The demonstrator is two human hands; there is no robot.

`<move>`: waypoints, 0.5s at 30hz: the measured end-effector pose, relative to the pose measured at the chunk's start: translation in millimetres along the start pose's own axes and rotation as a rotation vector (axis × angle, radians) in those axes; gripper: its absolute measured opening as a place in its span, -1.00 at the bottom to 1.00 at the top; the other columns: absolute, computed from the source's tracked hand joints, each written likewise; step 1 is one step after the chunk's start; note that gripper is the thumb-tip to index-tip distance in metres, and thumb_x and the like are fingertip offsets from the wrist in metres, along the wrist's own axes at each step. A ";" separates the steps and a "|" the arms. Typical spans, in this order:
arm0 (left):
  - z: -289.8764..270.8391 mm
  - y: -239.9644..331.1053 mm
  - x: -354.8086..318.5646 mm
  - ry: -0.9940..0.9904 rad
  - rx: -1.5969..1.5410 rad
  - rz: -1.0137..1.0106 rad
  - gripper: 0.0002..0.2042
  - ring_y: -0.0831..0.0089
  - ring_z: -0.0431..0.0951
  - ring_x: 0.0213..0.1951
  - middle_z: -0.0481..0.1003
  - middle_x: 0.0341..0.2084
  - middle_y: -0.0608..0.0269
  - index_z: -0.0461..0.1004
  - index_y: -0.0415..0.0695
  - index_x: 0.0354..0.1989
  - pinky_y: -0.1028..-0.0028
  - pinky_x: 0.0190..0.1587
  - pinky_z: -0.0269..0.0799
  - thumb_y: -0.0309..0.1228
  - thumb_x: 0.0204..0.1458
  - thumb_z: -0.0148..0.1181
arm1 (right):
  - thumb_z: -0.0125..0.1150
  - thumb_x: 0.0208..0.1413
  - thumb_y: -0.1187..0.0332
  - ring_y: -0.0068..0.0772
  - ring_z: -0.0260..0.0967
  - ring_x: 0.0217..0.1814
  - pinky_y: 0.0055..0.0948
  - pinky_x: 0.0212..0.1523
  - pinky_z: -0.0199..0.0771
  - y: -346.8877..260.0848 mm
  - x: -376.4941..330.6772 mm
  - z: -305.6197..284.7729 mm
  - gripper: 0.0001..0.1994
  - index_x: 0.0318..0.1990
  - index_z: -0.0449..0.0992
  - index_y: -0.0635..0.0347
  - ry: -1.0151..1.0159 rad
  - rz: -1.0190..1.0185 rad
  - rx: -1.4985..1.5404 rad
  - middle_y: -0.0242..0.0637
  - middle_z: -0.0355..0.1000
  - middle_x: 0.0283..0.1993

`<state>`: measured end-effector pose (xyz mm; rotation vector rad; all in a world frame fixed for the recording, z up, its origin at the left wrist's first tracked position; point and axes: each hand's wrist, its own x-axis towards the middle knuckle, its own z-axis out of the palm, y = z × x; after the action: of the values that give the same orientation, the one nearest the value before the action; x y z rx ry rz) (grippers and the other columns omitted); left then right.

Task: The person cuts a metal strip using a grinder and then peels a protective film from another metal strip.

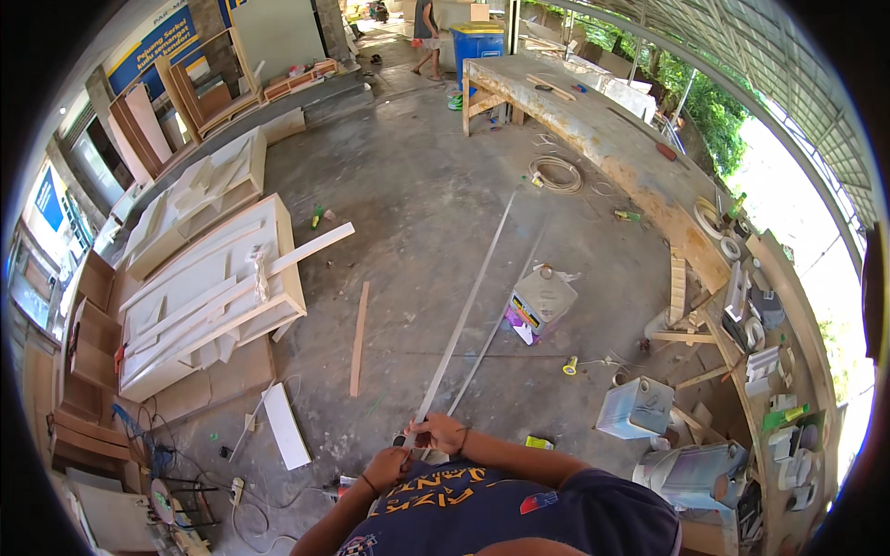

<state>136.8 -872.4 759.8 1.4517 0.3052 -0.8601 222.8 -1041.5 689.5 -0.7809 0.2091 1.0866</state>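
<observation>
Strip [461, 310] end pinched between both hands; stretches away

Both forearms come in bent at the elbows, the left hand [386, 466] and right hand [438, 432] close together before the chest, fingers pinched shut.

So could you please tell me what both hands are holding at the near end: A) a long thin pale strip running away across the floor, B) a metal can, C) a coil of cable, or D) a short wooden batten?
A: the left hand and right hand pinch the near end of the long thin strip, which stretches away over the concrete floor.
</observation>
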 end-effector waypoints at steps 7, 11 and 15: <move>-0.5 6.7 -17.2 0.044 -0.129 -0.121 -0.72 0.59 0.29 -0.66 0.29 -0.65 0.37 0.37 -0.28 -0.29 0.60 -0.59 0.22 -0.29 0.20 -0.18 | 0.16 0.07 0.39 -0.47 0.41 -0.37 -0.37 -0.29 0.49 -0.1 2.6 -2.7 -0.87 -0.24 0.39 0.12 0.009 -0.021 0.065 -0.36 0.45 -0.25; -14.0 -4.2 -28.5 -0.136 -0.620 -0.238 -0.77 0.58 0.34 -0.62 0.32 -0.66 0.36 0.39 -0.24 -0.36 0.57 -0.56 0.25 -0.33 0.15 -0.12 | 0.16 0.07 0.38 -0.46 0.42 -0.34 -0.34 -0.27 0.50 -11.3 -1.3 0.2 -0.86 -0.23 0.38 0.12 0.032 0.016 0.055 -0.35 0.45 -0.24; -5.2 -0.9 -28.7 0.071 0.822 0.445 -0.81 0.59 0.35 -0.61 0.32 -0.64 0.34 0.38 -0.19 -0.39 0.56 -0.57 0.24 -0.34 0.08 -0.08 | 0.16 0.07 0.41 -0.38 0.45 -0.25 -0.34 -0.26 0.53 -11.2 -4.8 3.2 -0.85 -0.21 0.37 0.12 -0.038 0.074 0.028 -0.30 0.45 -0.23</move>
<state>118.3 -858.1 777.4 2.1997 -0.3657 -0.5781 229.3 -1045.4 699.5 -0.7315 0.2222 1.1649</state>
